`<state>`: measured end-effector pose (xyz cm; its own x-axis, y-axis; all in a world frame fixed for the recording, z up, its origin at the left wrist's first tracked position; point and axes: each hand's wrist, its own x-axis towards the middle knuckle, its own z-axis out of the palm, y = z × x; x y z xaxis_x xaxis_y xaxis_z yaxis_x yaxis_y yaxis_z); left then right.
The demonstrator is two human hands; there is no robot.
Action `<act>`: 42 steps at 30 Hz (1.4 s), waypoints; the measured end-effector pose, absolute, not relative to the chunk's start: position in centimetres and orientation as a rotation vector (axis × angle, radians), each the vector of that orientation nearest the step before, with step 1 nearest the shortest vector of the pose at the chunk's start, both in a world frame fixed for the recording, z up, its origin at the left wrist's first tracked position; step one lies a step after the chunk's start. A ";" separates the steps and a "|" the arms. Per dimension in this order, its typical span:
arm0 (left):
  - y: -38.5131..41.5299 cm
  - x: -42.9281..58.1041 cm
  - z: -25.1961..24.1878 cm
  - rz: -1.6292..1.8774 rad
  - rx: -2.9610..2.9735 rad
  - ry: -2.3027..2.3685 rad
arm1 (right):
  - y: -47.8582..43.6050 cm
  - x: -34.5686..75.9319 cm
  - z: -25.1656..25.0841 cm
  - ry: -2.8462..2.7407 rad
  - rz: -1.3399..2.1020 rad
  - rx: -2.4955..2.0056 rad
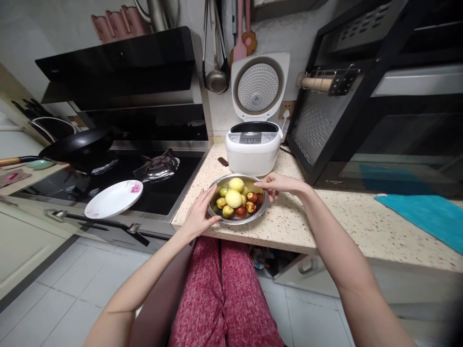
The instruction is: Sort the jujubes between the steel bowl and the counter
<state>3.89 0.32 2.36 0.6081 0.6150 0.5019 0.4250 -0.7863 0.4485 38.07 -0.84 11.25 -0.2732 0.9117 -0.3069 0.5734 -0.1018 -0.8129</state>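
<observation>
A stainless steel bowl [241, 222] rests at the counter's front edge. In it lie two larger pale-yellow round pieces [233, 198] and several smaller green, yellow and reddish-brown fruits [240, 211] that look like jujubes. My left hand [199, 212] is curved around the bowl's left side, thumb near the front rim and fingers along the outer edge. My right hand [277, 185] grips the right rim, its fingers bent over the edge. Just behind the bowl stands a white rice cooker [253, 156] with its lid [258, 86] raised.
At left is a black gas stove [188, 171] with a wok [77, 144] and a white floral plate [108, 200] at its front edge. A teal cloth [423, 217] lies on the right counter. A black rack [311, 130] stands behind it. Ladles [216, 79] hang on the wall.
</observation>
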 end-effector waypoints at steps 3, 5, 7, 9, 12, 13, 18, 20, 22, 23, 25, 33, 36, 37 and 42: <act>0.4 3.8 2.2 0.941 2.468 0.924 | -1.1 37.6 11.5 -1.818 1.346 -1.543; 0.4 3.9 2.2 0.944 2.408 0.926 | -1.1 37.0 11.5 -1.769 1.342 -1.497; 0.4 4.0 2.4 0.962 2.354 0.888 | -1.1 36.3 11.3 -1.680 1.325 -1.469; 0.3 4.2 2.7 0.988 2.301 0.848 | -1.0 35.4 11.0 -1.578 1.284 -1.445; 0.4 4.5 2.8 1.023 2.229 0.826 | -0.8 34.0 10.3 -1.457 1.181 -1.407; 0.4 4.7 2.8 1.034 2.208 0.825 | -0.8 33.6 10.0 -1.424 1.137 -1.399; 1.0 5.9 2.7 1.069 2.161 0.850 | -0.3 31.9 9.7 -1.292 0.909 -1.403; 1.2 6.4 3.0 1.094 2.177 0.912 | 0.0 31.2 10.1 -1.297 0.875 -1.410; 1.4 6.8 3.3 1.123 2.175 0.934 | 0.4 30.5 10.8 -1.311 0.849 -1.417; 1.5 6.9 3.4 1.135 2.168 0.915 | 0.5 30.1 11.2 -1.321 0.836 -1.420; 1.8 7.1 3.4 1.166 2.150 0.852 | 0.7 29.2 12.2 -1.347 0.805 -1.428; 2.9 6.9 2.6 1.267 2.009 0.845 | 1.8 26.0 15.3 -1.453 0.691 -1.521; 3.1 6.5 2.6 1.259 1.969 0.848 | 2.2 25.8 15.9 -1.488 0.654 -1.578; 3.2 6.4 2.5 1.256 1.953 0.857 | 2.4 25.7 16.1 -1.504 0.638 -1.594; 3.9 5.8 1.8 1.244 1.883 0.872 | 2.8 25.9 17.2 -1.563 0.528 -1.668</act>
